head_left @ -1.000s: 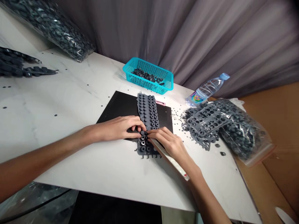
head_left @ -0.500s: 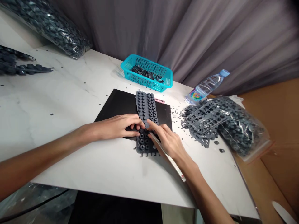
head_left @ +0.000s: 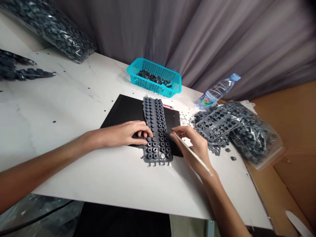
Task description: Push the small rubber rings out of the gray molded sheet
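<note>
A grey moulded rubber sheet (head_left: pixel 156 118) with rows of round ring-shaped knobs lies lengthwise on a black board (head_left: pixel 128 110), its near end reaching past the board. One hole near that end shows white through it. My left hand (head_left: pixel 134 133) grips the sheet's left edge, index fingertip on the knobs and thumb beside the edge. To the right of the sheet, my right hand (head_left: pixel 194 144) holds a slim white stick-like tool (head_left: pixel 192 153) like a pen, clear of the knobs. The tool's tip is too small to make out.
Behind the board stands a turquoise basket (head_left: pixel 154 89) holding small dark pieces. A pink cutter (head_left: pixel 168 106) lies by the board. At right are a water bottle (head_left: pixel 217 92), punched sheets (head_left: pixel 217 123) and a filled bag (head_left: pixel 256 138). Another full bag (head_left: pixel 59 33) is at back left.
My right hand has moved right, off the sheet, with the white tool still in it, uncovering the right-hand knobs. My left hand has stayed on the sheet's edge.
</note>
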Demonstrator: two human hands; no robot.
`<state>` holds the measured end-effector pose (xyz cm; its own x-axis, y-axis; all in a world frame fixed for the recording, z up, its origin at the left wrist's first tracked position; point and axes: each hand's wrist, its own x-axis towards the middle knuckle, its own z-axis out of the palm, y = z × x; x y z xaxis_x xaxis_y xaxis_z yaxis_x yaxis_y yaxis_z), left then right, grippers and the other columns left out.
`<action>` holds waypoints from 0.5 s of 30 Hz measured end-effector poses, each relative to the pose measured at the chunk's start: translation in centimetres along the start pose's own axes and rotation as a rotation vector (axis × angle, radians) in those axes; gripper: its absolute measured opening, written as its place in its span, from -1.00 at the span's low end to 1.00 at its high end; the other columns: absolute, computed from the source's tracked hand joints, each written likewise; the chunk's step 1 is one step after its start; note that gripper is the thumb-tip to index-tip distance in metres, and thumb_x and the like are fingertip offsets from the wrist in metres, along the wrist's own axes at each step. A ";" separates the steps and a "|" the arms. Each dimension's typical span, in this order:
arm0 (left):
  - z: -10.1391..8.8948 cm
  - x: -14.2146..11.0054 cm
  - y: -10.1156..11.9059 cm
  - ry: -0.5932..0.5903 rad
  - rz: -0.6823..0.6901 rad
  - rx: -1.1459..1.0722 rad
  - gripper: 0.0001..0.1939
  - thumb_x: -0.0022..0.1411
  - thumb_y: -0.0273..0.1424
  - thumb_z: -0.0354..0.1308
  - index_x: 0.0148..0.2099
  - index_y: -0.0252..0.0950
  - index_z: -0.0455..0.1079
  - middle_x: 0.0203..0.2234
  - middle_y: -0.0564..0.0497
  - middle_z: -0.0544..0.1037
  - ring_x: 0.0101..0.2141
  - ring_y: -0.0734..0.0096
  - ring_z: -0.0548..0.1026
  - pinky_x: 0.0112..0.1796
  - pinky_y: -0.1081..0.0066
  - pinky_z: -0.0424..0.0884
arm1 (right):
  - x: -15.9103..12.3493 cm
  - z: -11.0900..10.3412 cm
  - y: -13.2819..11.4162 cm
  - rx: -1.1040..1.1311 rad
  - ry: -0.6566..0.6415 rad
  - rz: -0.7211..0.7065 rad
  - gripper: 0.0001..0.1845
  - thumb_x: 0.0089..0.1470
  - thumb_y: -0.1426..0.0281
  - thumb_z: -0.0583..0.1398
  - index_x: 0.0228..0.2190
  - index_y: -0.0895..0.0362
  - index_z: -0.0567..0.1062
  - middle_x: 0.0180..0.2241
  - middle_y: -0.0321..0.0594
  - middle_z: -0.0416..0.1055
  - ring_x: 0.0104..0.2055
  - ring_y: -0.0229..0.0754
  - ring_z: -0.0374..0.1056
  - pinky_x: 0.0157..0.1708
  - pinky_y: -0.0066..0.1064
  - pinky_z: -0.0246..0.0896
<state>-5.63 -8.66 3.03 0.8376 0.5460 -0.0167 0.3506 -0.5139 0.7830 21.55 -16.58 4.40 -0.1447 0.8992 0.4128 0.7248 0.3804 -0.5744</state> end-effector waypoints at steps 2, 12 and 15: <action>0.0 0.0 0.1 -0.003 -0.006 -0.006 -0.70 0.37 -0.21 0.18 0.08 -0.19 0.48 -0.12 -0.03 0.49 -0.17 0.36 0.44 -0.21 0.41 0.32 | -0.1 0.3 -0.6 0.074 -0.064 -0.099 -0.91 0.28 0.34 0.24 -0.20 0.08 0.53 -0.23 -0.16 0.52 -0.26 -0.18 0.43 -0.23 -0.35 0.42; 0.0 0.0 -0.1 0.002 -0.018 -0.007 -0.70 0.36 -0.21 0.19 0.07 -0.18 0.48 -0.14 0.00 0.49 -0.17 0.36 0.43 -0.20 0.41 0.32 | -0.1 1.1 -0.6 0.167 -0.302 -0.246 -0.91 0.30 0.39 0.22 -0.17 0.08 0.53 -0.19 -0.16 0.52 -0.18 -0.19 0.45 -0.13 -0.36 0.42; 0.0 0.0 -0.1 0.003 -0.019 0.001 -0.70 0.36 -0.20 0.19 0.07 -0.17 0.48 -0.14 0.01 0.48 -0.17 0.36 0.43 -0.20 0.42 0.32 | -0.2 1.4 -0.3 0.152 -0.314 -0.240 -0.89 0.31 0.37 0.21 -0.16 0.08 0.54 -0.18 -0.15 0.52 -0.19 -0.19 0.44 -0.15 -0.37 0.42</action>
<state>-5.68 -8.66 2.95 0.8296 0.5576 -0.0295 0.3666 -0.5039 0.7821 20.43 -16.55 3.55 -0.5122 0.7947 0.3256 0.5418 0.5932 -0.5954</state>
